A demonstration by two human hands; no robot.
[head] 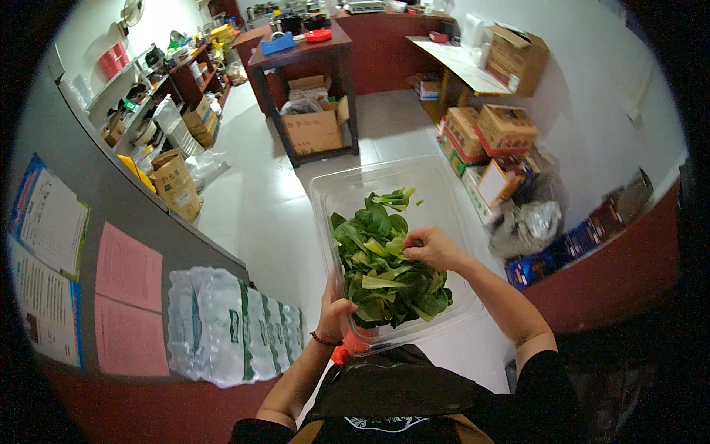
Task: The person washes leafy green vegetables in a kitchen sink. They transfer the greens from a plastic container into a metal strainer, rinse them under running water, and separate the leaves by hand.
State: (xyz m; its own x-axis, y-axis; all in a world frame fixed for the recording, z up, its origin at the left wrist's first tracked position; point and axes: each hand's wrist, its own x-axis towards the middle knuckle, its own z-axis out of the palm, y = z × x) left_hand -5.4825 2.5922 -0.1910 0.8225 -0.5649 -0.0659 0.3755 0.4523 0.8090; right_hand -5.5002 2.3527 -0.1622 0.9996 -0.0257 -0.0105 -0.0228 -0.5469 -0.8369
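A clear plastic tub is held out in front of my body, tilted a little. Cut leafy greens are heaped along its left and near part, with a small bunch of pale stems near the far side. My left hand grips the tub's left wall near the near corner, thumb over the rim; its other fingers are partly hidden. Over the heap, my right hand pinches at a piece of the greens with thumb and fingers. Something red shows beneath the tub's near left corner.
A dark table with a cardboard box under it stands ahead. Stacked cartons line the right wall. To the left are shrink-wrapped bottles, a grey partition with papers, and cluttered shelves. A paper bag stands on the floor.
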